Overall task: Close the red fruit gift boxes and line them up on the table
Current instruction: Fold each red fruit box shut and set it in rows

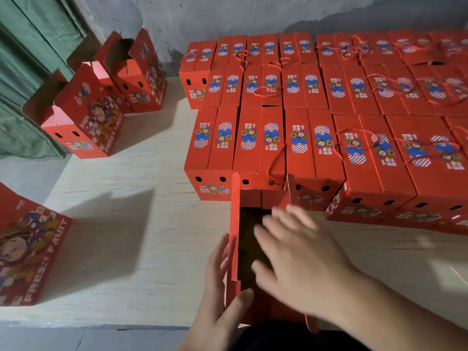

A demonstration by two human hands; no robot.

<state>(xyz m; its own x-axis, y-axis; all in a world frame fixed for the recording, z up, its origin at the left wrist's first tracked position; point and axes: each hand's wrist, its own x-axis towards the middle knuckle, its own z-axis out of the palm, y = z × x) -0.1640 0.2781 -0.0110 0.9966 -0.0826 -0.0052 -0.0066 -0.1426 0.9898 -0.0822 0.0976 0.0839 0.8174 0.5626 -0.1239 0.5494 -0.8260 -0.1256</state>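
A: What is being handled at the lower middle of the frame?

B: An open red box point(247, 252) is stood on the bench point(131, 198), its dark inside seen from above. Its left flap point(234, 234) is raised upright.

A: How is the left hand placed?

B: The left hand point(217, 297) is laid against the outer side of that flap, fingers point(216, 259) nearly straight, while the thumb point(239, 304) is hooked over the box edge at the near end, so the flap is held lightly between them.

A: And the right hand?

B: The right hand point(301, 259) is spread over the opening, fingers wide and straight; it is blurred, and nothing is gripped by it.

A: Where are the finished ones?

B: Closed boxes point(298, 115) are packed in rows across the upper right of the frame, lids up, with red cord handles point(357, 145) lying on several. The open box is touched at its far end by the nearest row.

A: Anything else?

B: Open boxes point(101, 97) are lined up at the upper left, and another box point(27, 252) is seen at the lower left edge.
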